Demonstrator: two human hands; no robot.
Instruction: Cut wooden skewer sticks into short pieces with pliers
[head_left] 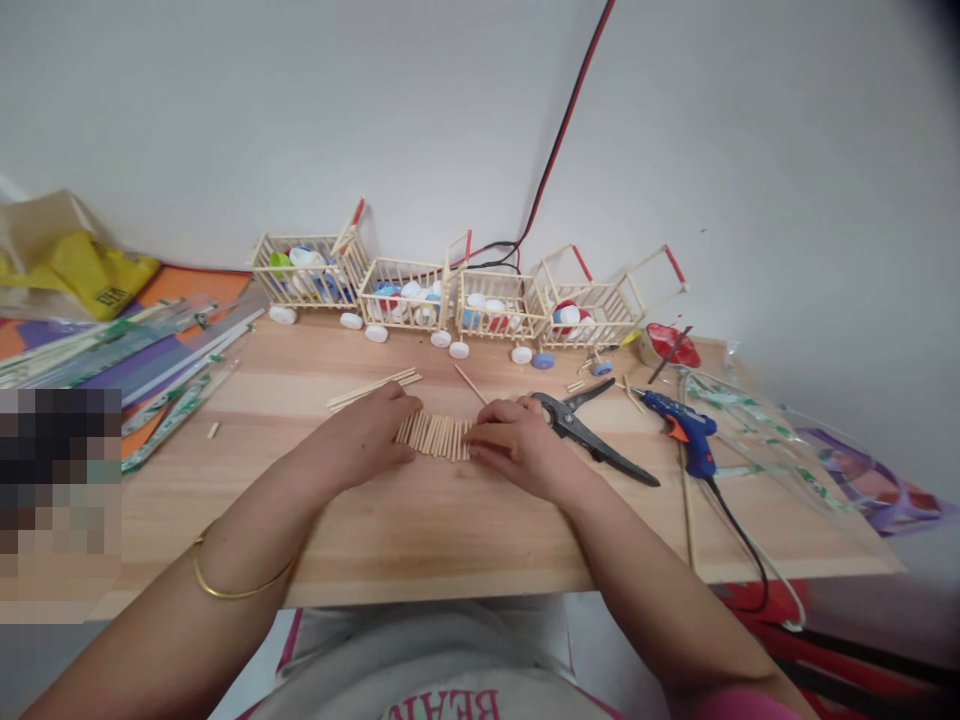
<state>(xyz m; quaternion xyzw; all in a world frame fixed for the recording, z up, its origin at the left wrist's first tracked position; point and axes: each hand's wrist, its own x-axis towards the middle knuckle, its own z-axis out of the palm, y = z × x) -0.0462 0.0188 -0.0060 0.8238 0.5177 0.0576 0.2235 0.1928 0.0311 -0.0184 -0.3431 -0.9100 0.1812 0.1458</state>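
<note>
A row of short wooden sticks (436, 436) lies side by side on the wooden table, between my two hands. My left hand (382, 425) presses its thumb and fingers against the left end of the row. At the right end, the bent fingers of my right hand (514, 440) close against the last sticks. A single thin stick (470, 383) lies just beyond the row, and a few longer sticks (375, 388) rest behind my left hand. Beside my right hand are dark-handled cutting pliers (596, 438). A gold bangle (241, 595) circles my left forearm.
Several small stick-built carts (307, 270) holding bottle caps stand along the wall. A blue glue gun (686, 430) with its cord lies at the right, near a red cap-like dish (671, 345). Plastic-wrapped sticks (180, 380) cover the left side. A blurred-out area is at far left.
</note>
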